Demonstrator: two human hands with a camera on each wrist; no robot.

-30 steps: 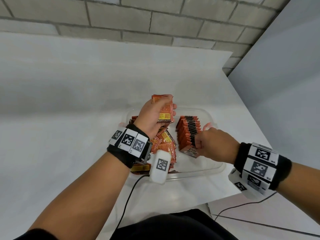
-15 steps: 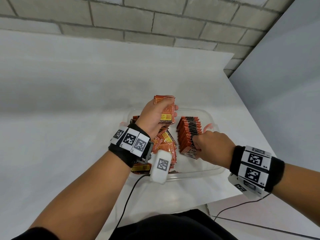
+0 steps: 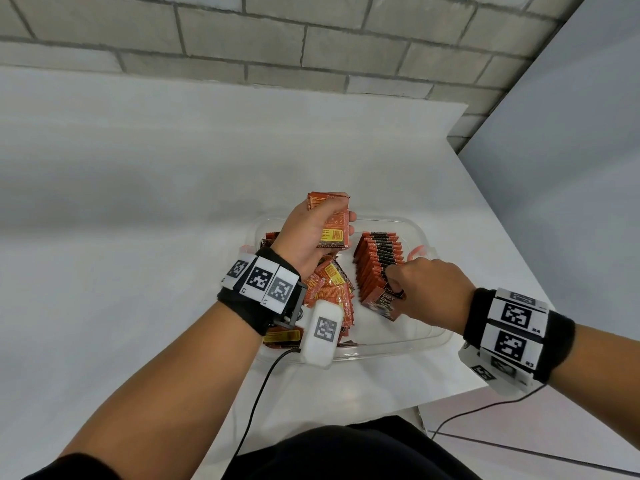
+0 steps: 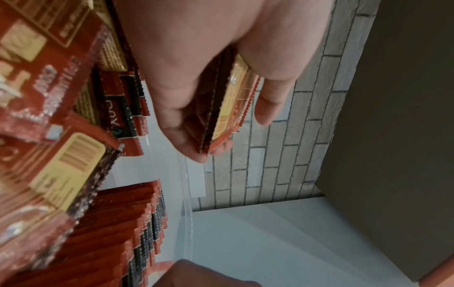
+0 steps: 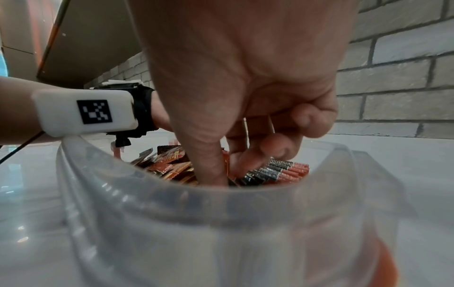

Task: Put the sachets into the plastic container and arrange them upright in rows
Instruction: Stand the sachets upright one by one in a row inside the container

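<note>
A clear plastic container point(image 3: 433, 342) sits near the table's front right corner. My left hand point(image 3: 341, 218) is raised over its far left part and grips a small stack of orange sachets point(image 3: 334, 233), also seen in the left wrist view as held sachets point(image 4: 230, 101). A loose pile of sachets point(image 3: 330, 287) lies in the container's left half. On the right stands an upright row of sachets point(image 3: 379, 252). My right hand point(image 3: 394, 285) pinches the sachets at the row's near end; thumb point(image 5: 211, 165) in front, fingers behind.
The white table point(image 3: 173, 237) meets a brick wall point(image 3: 311, 46) at the back; its right edge runs close beside the container. The container's near wall point(image 5: 221, 223) fills the lower right wrist view. Cables hang from both wrist units.
My right hand has shifted a little left and closed in on the near end of the upright row. The left hand keeps its stack raised in nearly the same place.
</note>
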